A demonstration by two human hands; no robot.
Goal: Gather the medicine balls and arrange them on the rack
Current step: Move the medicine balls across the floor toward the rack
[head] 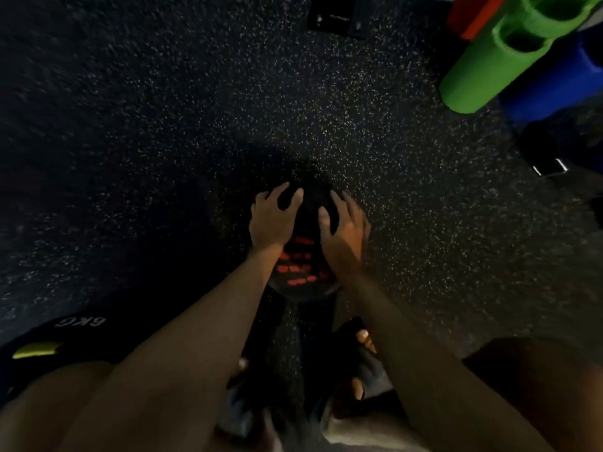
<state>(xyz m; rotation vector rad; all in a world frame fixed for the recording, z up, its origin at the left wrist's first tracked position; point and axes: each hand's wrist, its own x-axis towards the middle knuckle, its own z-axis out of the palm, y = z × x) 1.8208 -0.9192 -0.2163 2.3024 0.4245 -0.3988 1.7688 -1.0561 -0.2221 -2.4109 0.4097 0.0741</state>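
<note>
Head view — left hand (272, 220), right hand (346, 233) grip black medicine ball (301, 269).

We see a floor (163, 125) of dark, grainy rubber flecked with pale specks, a black ball (306, 285) with a faint sheen and red print, and green rolls (483, 70) and a blue roll (554, 89) that look like matt foam.

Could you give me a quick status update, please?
Grip on ball: left hand, right hand. No rack in view. Nearby: second ball left, rollers ahead right.
</note>
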